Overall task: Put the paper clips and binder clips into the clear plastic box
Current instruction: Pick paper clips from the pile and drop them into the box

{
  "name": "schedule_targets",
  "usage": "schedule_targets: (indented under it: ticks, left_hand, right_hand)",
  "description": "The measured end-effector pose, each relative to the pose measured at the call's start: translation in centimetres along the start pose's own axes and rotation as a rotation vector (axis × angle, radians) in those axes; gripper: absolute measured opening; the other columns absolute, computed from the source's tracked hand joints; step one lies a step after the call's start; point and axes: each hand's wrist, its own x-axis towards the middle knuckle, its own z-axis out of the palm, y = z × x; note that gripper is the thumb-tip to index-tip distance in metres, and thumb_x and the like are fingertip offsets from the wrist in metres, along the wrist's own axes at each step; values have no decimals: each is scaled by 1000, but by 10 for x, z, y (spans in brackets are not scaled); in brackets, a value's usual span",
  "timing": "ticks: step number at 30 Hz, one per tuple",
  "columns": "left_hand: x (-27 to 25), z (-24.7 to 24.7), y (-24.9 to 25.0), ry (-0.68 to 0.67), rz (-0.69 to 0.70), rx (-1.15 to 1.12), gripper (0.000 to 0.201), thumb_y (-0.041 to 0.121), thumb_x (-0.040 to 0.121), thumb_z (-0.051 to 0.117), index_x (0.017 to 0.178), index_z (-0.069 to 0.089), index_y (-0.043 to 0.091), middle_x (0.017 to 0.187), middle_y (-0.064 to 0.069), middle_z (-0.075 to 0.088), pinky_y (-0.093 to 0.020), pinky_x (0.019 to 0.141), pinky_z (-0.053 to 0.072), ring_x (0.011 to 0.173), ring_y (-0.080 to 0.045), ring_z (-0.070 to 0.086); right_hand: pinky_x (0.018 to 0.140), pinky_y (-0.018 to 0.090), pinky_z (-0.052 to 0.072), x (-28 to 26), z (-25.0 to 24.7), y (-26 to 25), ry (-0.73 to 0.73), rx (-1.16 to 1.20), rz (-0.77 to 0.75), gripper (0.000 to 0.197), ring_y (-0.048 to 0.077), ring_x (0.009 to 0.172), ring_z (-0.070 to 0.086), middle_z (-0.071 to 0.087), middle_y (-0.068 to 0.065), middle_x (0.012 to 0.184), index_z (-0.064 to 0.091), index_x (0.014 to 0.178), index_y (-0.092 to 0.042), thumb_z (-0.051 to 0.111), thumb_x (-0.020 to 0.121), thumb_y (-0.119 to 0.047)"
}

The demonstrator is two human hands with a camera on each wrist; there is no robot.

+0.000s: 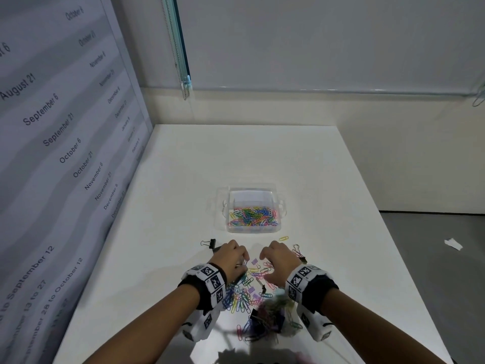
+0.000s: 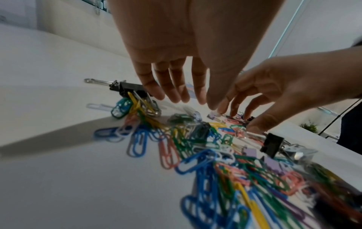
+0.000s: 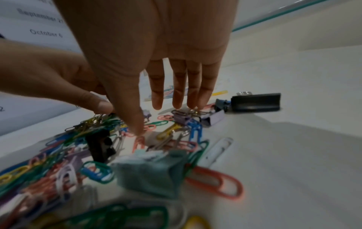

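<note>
The clear plastic box (image 1: 278, 227) stands open mid-table, its floor covered with coloured paper clips (image 1: 252, 215). Nearer me lies a loose pile of paper clips and binder clips (image 1: 248, 291) (image 2: 207, 148) (image 3: 58, 155). My left hand (image 1: 242, 258) (image 2: 194, 102) hangs over the pile's far left, fingers straight and holding nothing. My right hand (image 1: 265, 258) (image 3: 156, 119) hovers at the far right, fingers down and spread, tips near a purple binder clip (image 3: 213, 119). One black binder clip (image 1: 211, 243) (image 2: 129, 89) lies left of my left hand. Another black binder clip (image 3: 256, 102) lies to the right.
A single yellow paper clip (image 1: 283, 238) lies between the box and my right hand. A wall panel printed with dates (image 1: 52, 153) borders the white table (image 1: 183, 166) on the left. Grey floor with a white scrap (image 1: 453, 244) lies past the right edge.
</note>
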Motion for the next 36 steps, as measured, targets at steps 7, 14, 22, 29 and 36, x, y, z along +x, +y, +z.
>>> schedule_targets:
  ticks: [7, 14, 22, 29, 36]
  left_hand:
    - [3, 6, 15, -53, -44, 85, 42, 17, 86, 61, 126, 48, 13, 126, -9, 41, -31, 95, 42, 114, -26, 49]
    - [-2, 1, 13, -14, -80, -122, 33, 7, 87, 54, 118, 55, 16, 121, -8, 45, -30, 96, 45, 112, -22, 53]
    - [-11, 4, 13, -196, -109, 100, 79, 32, 70, 79, 135, 36, 16, 131, -7, 35, -37, 102, 44, 119, -28, 47]
    - [-7, 14, 15, -115, -116, 10, 31, 11, 85, 61, 116, 53, 12, 125, -10, 45, -33, 97, 44, 111, -29, 53]
    - [-3, 2, 6, -43, -160, -113, 23, 1, 87, 47, 101, 63, 7, 109, -10, 60, -35, 92, 48, 100, -27, 59]
  right_hand:
    - [87, 26, 38, -1, 9, -10, -14, 58, -11, 28, 25, 109, 51, 51, 10, 119, 61, 109, -12, 65, 82, -21]
    - [74, 20, 45, -7, 2, -3, 55, 233, 87, 24, 19, 89, 65, 73, 4, 95, 73, 84, -11, 52, 76, -2]
    - [60, 14, 47, 12, -45, 2, 184, 352, 158, 12, 11, 70, 60, 73, 5, 87, 73, 79, -10, 64, 76, -2]
    - [74, 26, 52, 36, -90, -9, 438, 477, 111, 11, 21, 81, 66, 72, 9, 92, 72, 86, -9, 64, 79, -5]
    - [88, 27, 51, 21, -59, -14, 334, 422, 62, 22, 17, 91, 63, 69, 3, 102, 72, 91, -13, 55, 81, -1]
